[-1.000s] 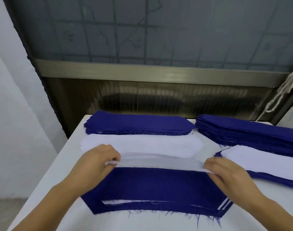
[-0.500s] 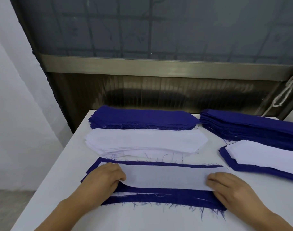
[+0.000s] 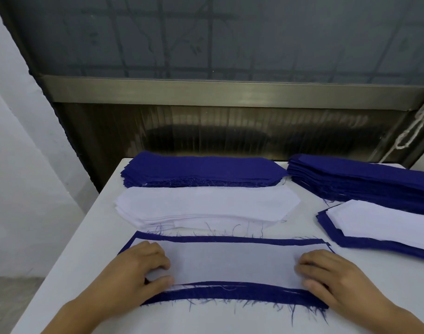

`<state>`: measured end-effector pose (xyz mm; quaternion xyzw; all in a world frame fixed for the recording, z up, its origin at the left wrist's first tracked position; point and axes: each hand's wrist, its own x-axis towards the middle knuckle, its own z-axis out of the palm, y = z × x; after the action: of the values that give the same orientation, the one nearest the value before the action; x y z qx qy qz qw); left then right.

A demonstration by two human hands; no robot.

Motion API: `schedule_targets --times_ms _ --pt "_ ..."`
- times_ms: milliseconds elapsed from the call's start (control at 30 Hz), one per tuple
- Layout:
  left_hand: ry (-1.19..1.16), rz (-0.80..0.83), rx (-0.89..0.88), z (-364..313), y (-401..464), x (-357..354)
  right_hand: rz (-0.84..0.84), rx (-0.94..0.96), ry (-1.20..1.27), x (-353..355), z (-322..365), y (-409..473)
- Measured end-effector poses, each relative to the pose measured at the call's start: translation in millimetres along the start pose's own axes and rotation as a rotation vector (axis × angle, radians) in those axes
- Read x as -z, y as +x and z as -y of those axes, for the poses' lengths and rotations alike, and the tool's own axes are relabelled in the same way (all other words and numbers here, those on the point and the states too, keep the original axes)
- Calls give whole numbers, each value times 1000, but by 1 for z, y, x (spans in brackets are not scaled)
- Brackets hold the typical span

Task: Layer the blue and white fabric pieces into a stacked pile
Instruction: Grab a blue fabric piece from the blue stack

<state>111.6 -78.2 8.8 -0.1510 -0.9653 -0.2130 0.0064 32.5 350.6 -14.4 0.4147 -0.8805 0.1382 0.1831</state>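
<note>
A white fabric piece (image 3: 232, 262) lies flat on top of a layered blue pile (image 3: 230, 294) at the near middle of the table, with blue showing along its far and near edges. My left hand (image 3: 136, 273) rests on the white piece's left end, fingers bent down onto it. My right hand (image 3: 331, 277) rests on its right end the same way. Behind lie a stack of white pieces (image 3: 206, 204) and, further back, a stack of blue pieces (image 3: 201, 168).
The white table (image 3: 90, 237) ends at its left edge close to my left arm. At the right sit a tall blue stack (image 3: 365, 179) and a second layered pile topped with white (image 3: 384, 222). A dark window wall stands just behind the table.
The white piece went from being held up over the blue pile to lying flat on it. Both hands came down and now rest on its ends.
</note>
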Motion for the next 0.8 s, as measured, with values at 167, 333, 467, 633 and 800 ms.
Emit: schedule_targets --times_ms 167,333,467,633,800 --pt "103 -101 28 4 20 2 38 -93 -74 6 -10 26" --pt "96 -224 23 -9 71 2 -24 -188 -25 4 -8 81" --pt "106 -279 92 -10 112 -5 40 -305 4 -9 -17 116" --pt "87 -236 112 -5 141 -13 213 -440 68 -28 -34 138" --pt "7 -166 126 -1 149 -14 259 -450 140 -35 -40 143"
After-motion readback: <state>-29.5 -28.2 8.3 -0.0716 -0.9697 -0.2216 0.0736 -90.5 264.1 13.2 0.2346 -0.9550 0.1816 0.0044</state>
